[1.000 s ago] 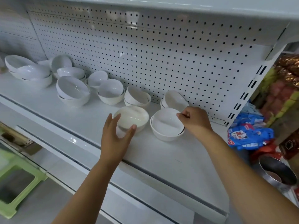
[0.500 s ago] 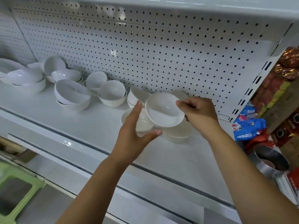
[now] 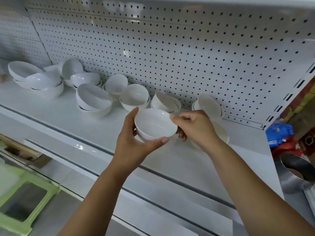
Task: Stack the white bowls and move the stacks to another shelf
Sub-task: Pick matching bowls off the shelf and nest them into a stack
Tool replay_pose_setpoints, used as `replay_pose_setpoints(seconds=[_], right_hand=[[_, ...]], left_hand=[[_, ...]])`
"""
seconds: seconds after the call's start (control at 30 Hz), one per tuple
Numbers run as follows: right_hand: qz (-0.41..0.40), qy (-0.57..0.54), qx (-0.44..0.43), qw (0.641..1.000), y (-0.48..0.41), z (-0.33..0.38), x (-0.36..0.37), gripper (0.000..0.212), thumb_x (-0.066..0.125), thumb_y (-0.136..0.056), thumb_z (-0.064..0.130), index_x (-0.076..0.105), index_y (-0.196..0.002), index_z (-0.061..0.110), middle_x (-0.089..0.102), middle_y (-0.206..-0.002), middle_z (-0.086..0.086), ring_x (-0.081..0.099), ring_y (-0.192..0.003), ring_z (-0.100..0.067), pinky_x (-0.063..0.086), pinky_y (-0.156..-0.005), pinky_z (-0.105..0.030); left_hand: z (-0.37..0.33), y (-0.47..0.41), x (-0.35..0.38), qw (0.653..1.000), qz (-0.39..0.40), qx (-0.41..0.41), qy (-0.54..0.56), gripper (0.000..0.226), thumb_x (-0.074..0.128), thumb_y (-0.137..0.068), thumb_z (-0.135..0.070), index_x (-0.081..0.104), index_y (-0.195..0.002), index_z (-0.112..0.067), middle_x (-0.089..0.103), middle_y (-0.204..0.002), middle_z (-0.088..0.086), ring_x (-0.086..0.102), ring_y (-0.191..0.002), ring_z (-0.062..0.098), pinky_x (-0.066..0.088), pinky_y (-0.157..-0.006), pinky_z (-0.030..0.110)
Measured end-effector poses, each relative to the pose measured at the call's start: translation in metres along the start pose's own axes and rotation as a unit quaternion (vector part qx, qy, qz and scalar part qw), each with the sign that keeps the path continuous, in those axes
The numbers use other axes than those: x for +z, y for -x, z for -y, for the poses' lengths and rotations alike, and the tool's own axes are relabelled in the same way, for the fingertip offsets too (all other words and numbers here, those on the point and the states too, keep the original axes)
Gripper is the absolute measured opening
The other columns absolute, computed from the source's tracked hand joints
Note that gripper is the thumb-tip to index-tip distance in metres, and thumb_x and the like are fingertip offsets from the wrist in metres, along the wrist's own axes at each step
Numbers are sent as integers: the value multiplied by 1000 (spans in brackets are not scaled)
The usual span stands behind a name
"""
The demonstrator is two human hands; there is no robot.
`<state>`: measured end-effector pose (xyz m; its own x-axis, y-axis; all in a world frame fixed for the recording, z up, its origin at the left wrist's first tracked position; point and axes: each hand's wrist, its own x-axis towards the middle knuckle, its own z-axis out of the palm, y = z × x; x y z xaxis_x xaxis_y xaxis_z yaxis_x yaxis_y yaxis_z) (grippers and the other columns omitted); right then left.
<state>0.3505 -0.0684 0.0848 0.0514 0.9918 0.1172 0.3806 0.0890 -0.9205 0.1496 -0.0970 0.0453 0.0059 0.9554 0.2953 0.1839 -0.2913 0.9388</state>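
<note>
A white bowl (image 3: 156, 124) sits nested on another bowl that my left hand (image 3: 134, 142) cups from below and the left, thumb under the near side. My right hand (image 3: 194, 126) pinches the top bowl's right rim. Both bowls hang just above the white shelf (image 3: 102, 130). Another white bowl (image 3: 221, 132) rests on the shelf behind my right wrist, mostly hidden. Several more white bowls stand in small tilted stacks along the back: one pair (image 3: 208, 105) to the right, others (image 3: 134, 97) (image 3: 92, 99) further left.
A perforated white back panel (image 3: 187, 57) closes the shelf behind. A lower shelf edge (image 3: 153, 193) runs below. A green plastic stool (image 3: 25, 201) stands at lower left. Blue packets (image 3: 279, 135) and a metal pot (image 3: 296, 169) lie to the right.
My right hand carried its bowl left and set it into the bowl my left hand had lifted from the shelf. Both hands now hold the pair together.
</note>
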Motion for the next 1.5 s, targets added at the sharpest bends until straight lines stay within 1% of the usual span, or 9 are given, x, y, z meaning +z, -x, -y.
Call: replay_pose_setpoints(seconds=[0.27, 0.43, 0.53, 0.67, 0.8, 1.0, 1.2, 1.37, 1.5], right_hand=[[-37, 19, 10, 999, -41, 2, 13, 14, 76, -91, 37, 78, -88, 23, 74, -73, 7, 68, -68, -9, 57, -70, -25], [-52, 86, 1, 995, -71, -3, 25, 10, 79, -89, 34, 77, -96, 26, 73, -89, 14, 69, -89, -7, 53, -86, -23], [-51, 146, -19, 988, -88, -8, 36, 18, 77, -90, 34, 80, -100, 20, 77, -97, 5, 70, -97, -14, 54, -94, -32], [-37, 205, -19, 978, -103, -16, 47, 33, 72, -93, 34, 67, -75, 7, 57, -63, 1, 52, -63, -19, 43, -68, -33], [-56, 211, -38, 975, -107, -19, 53, 43, 74, -92, 32, 61, -76, -6, 40, -63, -4, 35, -61, -16, 27, -61, -33], [-86, 218, -69, 970, -107, -23, 58, 51, 72, -93, 22, 37, -58, 12, 26, -59, -1, 22, -58, -14, 19, -57, -33], [-143, 212, -61, 965, -105, -31, 61, 37, 67, -97, 25, 59, -79, -6, 40, -63, -6, 36, -64, -17, 25, -60, -34], [-182, 169, -88, 965, -99, -19, 61, 42, 65, -97, 25, 45, -62, 18, 34, -60, -1, 30, -62, -13, 24, -61, -33], [-177, 90, -126, 972, -82, 2, 69, 24, 67, -95, 28, 75, -88, 7, 66, -78, -19, 50, -69, -19, 40, -70, -27]], left_hand=[[23, -22, -43, 996, -84, -12, -5, 80, 99, -55, -51, 52, -120, -53, 64, -118, -28, 63, -109, -6, 49, -81, 6], [50, -36, -58, 994, -95, -52, -16, 90, 92, -57, -48, 46, -133, -41, 60, -125, -20, 62, -115, 2, 50, -79, 5], [66, -44, -62, 994, -72, -71, -36, 95, 97, -62, -42, 45, -141, -32, 60, -132, -11, 62, -120, 13, 53, -96, 23], [79, -47, -64, 995, -43, -69, -61, 97, 97, -62, -42, 42, -141, -33, 59, -129, -15, 60, -122, 14, 50, -98, 26], [84, -47, -69, 995, -1, -75, -69, 105, 96, -64, -43, 37, -150, -29, 58, -135, -12, 59, -123, 15, 48, -101, 27], [83, -50, -74, 993, 42, -83, -70, 108, 91, -70, -45, 30, -158, -29, 57, -130, -21, 57, -121, 7, 44, -101, 22], [83, -55, -84, 990, 85, -94, -56, 116, 91, -67, -46, 27, -162, -30, 57, -141, -15, 56, -129, 8, 45, -108, 26], [83, -58, -91, 988, 112, -89, -50, 100, 93, -70, -41, 38, -153, -36, 58, -132, -28, 55, -122, -9, 45, -92, 8], [84, -60, -92, 989, 118, -82, -44, 101, 91, -65, -48, 40, -151, -37, 59, -133, -26, 56, -125, -3, 47, -100, 19]])
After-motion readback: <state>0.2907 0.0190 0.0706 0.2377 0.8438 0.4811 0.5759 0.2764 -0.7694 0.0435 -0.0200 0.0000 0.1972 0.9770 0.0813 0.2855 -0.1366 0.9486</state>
